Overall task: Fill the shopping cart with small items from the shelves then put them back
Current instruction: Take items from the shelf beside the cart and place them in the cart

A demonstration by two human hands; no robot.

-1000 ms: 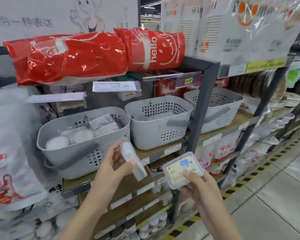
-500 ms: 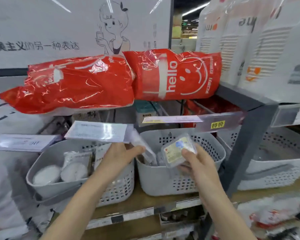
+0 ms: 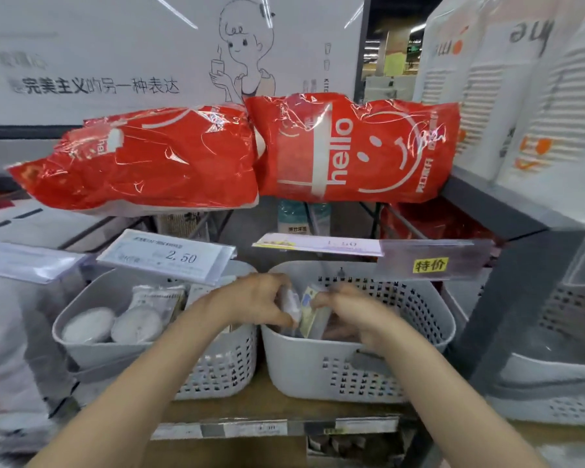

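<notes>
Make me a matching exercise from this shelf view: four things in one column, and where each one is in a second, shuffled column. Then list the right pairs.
Things
1. left hand
2. red hello bag
3. round white tubs
4. yellow tag

Places
A. lying on the rack above the baskets
B. inside the left basket
C. on the clear strip hanging over the middle basket
D. at the middle basket's rim, gripping a small clear packet

Pairs: 1-D, 2-A, 3-B, 4-C
</notes>
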